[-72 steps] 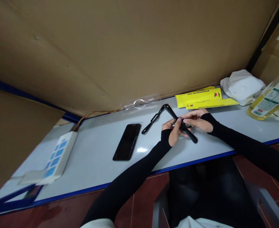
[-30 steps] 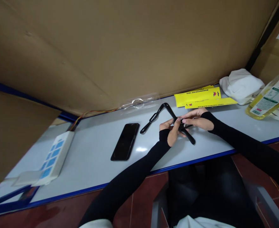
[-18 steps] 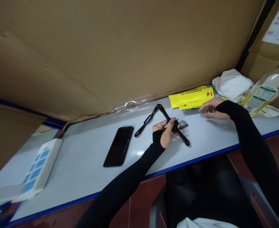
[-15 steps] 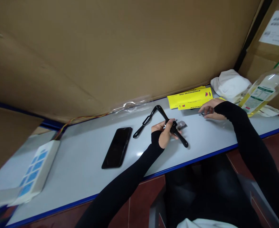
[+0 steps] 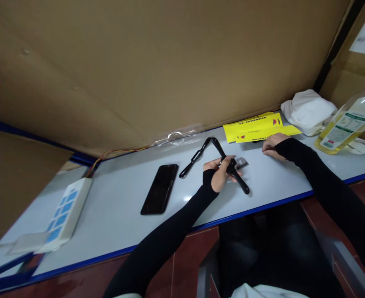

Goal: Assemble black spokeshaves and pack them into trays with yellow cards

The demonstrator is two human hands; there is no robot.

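Observation:
My left hand [image 5: 220,176] is closed around the middle of a black spokeshave [image 5: 241,182], its thumb on top. A thin flat metal blade [image 5: 242,163] juts out to the right beside those fingers. Just beyond, a second black two-handled tool frame [image 5: 197,156] lies on the table, its far end close to the spokeshave's upper handle. My right hand [image 5: 275,145] rests low at the near edge of the yellow woodworking-tool cards [image 5: 253,127], fingers curled down. Whatever lies under those fingertips is hidden.
A black phone [image 5: 160,189] lies left of my left hand on the white table [image 5: 114,198]. Far left is a white power strip [image 5: 64,215]. At right stand an oil-coloured liquid bottle [image 5: 340,130] and a white cloth bundle [image 5: 308,111]. Cardboard [image 5: 157,70] walls the back.
The view has shifted slightly. My right hand has lowered and curled in; the small shiny metal piece seen at its fingertips is now out of sight. My left hand keeps hold of the spokeshave.

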